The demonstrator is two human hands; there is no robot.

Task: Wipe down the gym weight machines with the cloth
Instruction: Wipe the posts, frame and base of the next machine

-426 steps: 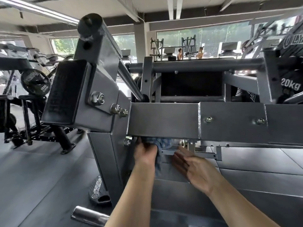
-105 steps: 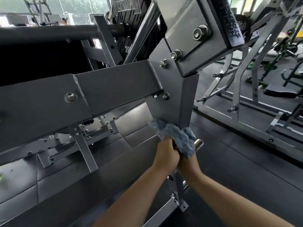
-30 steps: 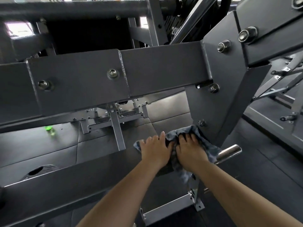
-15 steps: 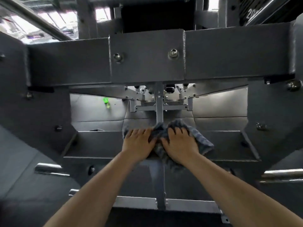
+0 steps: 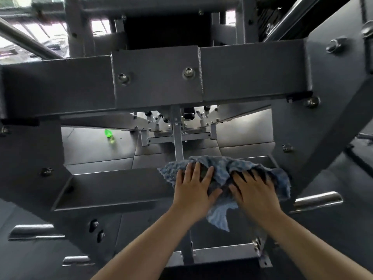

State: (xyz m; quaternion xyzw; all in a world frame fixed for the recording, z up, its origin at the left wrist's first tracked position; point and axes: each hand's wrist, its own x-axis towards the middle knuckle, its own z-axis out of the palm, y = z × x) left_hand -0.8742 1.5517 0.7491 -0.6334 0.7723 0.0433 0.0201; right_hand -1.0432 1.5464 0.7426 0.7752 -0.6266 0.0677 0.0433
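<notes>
While both hands press flat, fingers [image 5: 196,170] spread and gripping nothing, the crumpled blue cloth [image 5: 222,168] sits on the grey steel machine's lower crossbeam [image 5: 113,184], left hand [image 5: 194,188] beside right hand [image 5: 255,191].

I'm looking at a gym, the kind with plate-loaded strength equipment. What fills my view is a heavy weight machine frame [image 5: 157,81] of dark grey box-section steel, welded at the seams and held together with large hex bolts [image 5: 188,72]. Chromed weight-plate pegs [image 5: 319,200] stick out low on both sides of the frame, the sort that take disc plates. At the top right I can make out a black weight plate [image 5: 271,21] with pale digits on it, partly cut off. The floor [image 5: 96,146] under the machine is dark tiled matting, and daylight comes through windows [image 5: 40,35] behind the steelwork.
</notes>
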